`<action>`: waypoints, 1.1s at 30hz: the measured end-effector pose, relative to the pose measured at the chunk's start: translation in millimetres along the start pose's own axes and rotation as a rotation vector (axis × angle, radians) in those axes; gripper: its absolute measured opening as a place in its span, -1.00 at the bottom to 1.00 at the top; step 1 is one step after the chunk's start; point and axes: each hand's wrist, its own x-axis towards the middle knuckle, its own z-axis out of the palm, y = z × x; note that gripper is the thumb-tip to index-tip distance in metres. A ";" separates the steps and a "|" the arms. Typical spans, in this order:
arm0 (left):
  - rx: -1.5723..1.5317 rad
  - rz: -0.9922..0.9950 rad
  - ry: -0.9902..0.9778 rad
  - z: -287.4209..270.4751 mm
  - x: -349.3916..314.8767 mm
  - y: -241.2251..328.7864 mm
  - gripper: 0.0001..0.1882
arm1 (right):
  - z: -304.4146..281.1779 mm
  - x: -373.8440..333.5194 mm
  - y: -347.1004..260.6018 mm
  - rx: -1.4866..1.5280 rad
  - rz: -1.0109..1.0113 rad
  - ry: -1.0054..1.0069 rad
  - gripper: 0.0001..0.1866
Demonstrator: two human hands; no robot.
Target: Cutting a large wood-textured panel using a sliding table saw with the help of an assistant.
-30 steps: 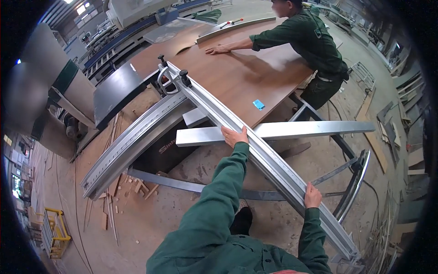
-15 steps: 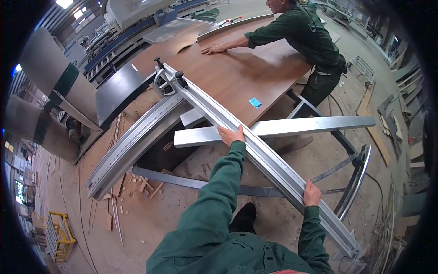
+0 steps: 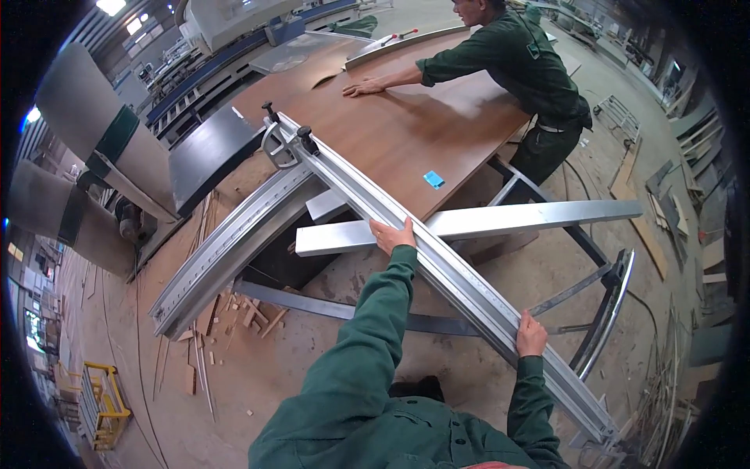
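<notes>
A long aluminium fence rail (image 3: 469, 281) runs diagonally from the brown panel's near corner down to the lower right. My left hand (image 3: 393, 235) grips its near edge about midway, thumb up on the rail. Further down, my right hand (image 3: 532, 334) is closed around the same rail. At the rail's upper end sits a metal bracket (image 3: 281, 142) with black knobs. The large brown panel (image 3: 437, 117) lies beyond the rail, with a small blue label (image 3: 433, 180) near its edge. Under the rail, a flat silver crossbar (image 3: 539, 217) extends to the right.
Across the panel, a co-worker (image 3: 523, 62) in dark green leans over it, one hand flat on top. A ruled aluminium beam (image 3: 226, 250) slopes down at left. Large grey dust bags (image 3: 78, 102) stand far left. Wood offcuts (image 3: 250, 316) litter the floor near a yellow frame (image 3: 105, 402).
The panel with its blue label, the co-worker's hand and my hands have shifted slightly left. My hold on the rail looks the same. My dark shoe shows less below the rail.
</notes>
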 end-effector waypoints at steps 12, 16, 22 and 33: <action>0.003 -0.014 -0.023 -55.9 -0.3 -13.6 0.07 | -21.8 -51.7 -26.4 -0.008 0.047 -0.039 -0.49; 0.000 0.007 -0.001 -75.3 0.4 -26.9 0.07 | -25.8 -74.6 -36.6 0.001 0.070 -0.047 -0.48; 0.009 0.035 0.008 -104.9 0.0 -49.9 0.06 | -20.0 -113.6 -46.2 0.010 0.097 -0.037 -0.47; 0.007 0.031 0.001 -162.7 5.1 -90.3 0.06 | -13.3 -179.8 -69.2 0.011 0.088 -0.027 -0.49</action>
